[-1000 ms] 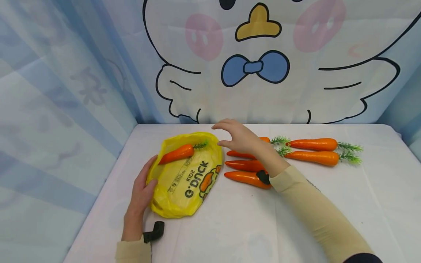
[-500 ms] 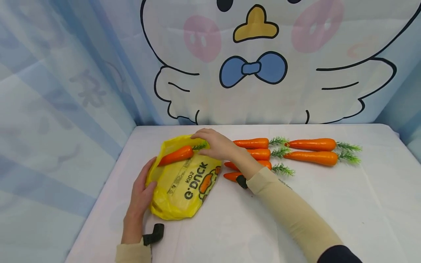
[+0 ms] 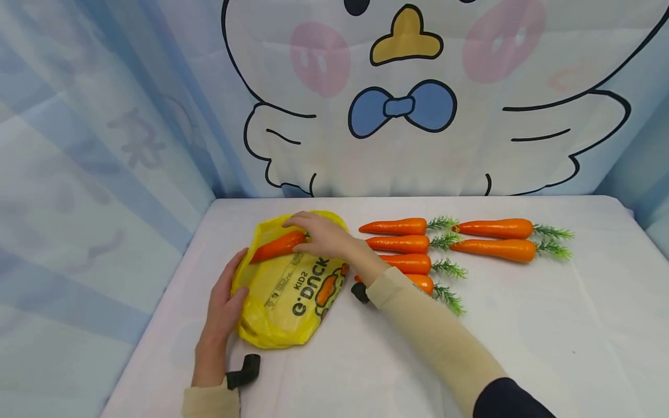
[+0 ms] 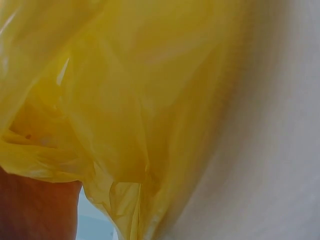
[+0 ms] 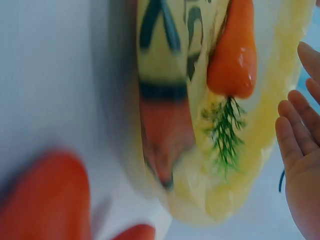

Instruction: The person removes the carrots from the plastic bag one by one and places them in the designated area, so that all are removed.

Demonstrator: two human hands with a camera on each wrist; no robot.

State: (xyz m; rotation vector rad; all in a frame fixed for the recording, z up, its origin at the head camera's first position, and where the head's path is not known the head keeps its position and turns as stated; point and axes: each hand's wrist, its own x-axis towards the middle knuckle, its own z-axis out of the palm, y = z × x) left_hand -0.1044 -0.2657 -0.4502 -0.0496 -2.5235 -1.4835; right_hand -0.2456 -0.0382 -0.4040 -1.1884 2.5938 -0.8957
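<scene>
A yellow plastic bag [image 3: 277, 325] printed with a duck lies flat on the table. One orange carrot [image 3: 276, 247] with a green top rests at the bag, its tip against the left rim; whether the tip sits inside I cannot tell. My left hand [image 3: 225, 310] holds that left rim between thumb and fingers; yellow plastic [image 4: 125, 100] fills most of the left wrist view. Over the carrot's leafy end hovers my right hand [image 3: 323, 237], thumb and fingers spread to either side. In the right wrist view the right hand [image 5: 302, 155] appears apart from the carrot [image 5: 235, 65].
Several more carrots [image 3: 493, 249] with green tops lie in two groups to the right of the bag, partly under my right forearm. A white cloth covers the table [image 3: 522, 342]. A curtain with a cartoon figure [image 3: 399, 107] hangs behind it.
My right hand has moved left and down from above the bag's right edge to the carrot's leafy end, hiding its greens. My left hand and the bag stay nearly still.
</scene>
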